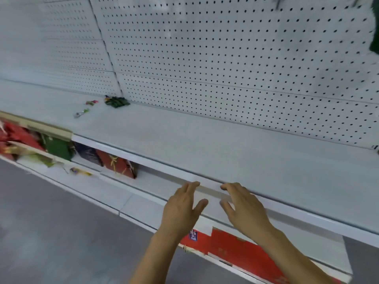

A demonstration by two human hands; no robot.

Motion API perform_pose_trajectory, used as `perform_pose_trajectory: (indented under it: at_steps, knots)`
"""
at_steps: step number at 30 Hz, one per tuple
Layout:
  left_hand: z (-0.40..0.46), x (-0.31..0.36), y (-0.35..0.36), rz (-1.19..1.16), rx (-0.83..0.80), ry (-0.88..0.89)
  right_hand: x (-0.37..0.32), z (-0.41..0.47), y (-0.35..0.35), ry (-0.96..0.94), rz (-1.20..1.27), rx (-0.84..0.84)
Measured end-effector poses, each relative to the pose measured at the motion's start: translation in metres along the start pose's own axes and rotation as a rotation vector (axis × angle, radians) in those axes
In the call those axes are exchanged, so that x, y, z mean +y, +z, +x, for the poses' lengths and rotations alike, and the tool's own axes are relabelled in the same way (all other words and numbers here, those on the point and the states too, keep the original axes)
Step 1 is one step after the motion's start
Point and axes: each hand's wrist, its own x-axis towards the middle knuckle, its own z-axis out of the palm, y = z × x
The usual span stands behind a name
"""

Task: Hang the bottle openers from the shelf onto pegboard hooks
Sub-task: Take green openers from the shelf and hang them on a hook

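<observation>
At the bottom centre of the frame we see two bare forearms reaching up toward the front lip of the shelf (225, 152). The left hand (182, 210) hovers with its fingers straight and slightly spread, thumb out to the side, holding nothing. Just beside it, the right hand (244, 208) does much the same: fingers loosely extended and apart, palm down, empty. Both sets of fingertips sit over the pale price rail at the shelf's front edge; we cannot tell whether they touch it.

Below the hands, in the lower right, a red box (235, 249) lies on the lowest shelf. To the left of the frame, under the main shelf, stand gift bags (117, 162) in red, dark blue and green, somewhat blurred. The grey floor (51, 232) fills the lower left.

Farther back, the wide grey shelf runs across the middle of the frame. The bottle openers (117, 101) lie on it in the upper left, well apart from both hands: a dark green cluster against the back wall, and two smaller pieces (87, 108) just left of it, too blurred to make out in detail.

Behind everything rises the white pegboard (225, 58), covering the upper half. At the top right edge, a dark green thing (374, 37) hangs against it, blurred.
</observation>
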Motion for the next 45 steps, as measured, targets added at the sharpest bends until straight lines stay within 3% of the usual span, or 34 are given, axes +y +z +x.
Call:
perform_pose_trajectory:
  at_steps: [12, 21, 33, 40, 45]
  knots:
    - [0.036, -0.216, -0.141, 0.057, 0.070, -0.092, -0.206, 0.145, 0.103, -0.086, 0.092, -0.026]
    - [0.077, -0.346, -0.212, 0.031, 0.075, -0.181, -0.300, 0.251, 0.153, -0.078, 0.180, -0.009]
    - [0.215, -0.464, -0.262, -0.100, 0.094, -0.211, -0.353, 0.480, 0.183, -0.069, 0.200, -0.016]
    - [0.322, -0.512, -0.271, -0.092, 0.011, -0.186, -0.351, 0.623, 0.209, 0.068, 0.101, -0.013]
    - [0.364, -0.531, -0.269, -0.163, -0.023, -0.192, -0.344, 0.675, 0.230, 0.158, -0.018, -0.100]
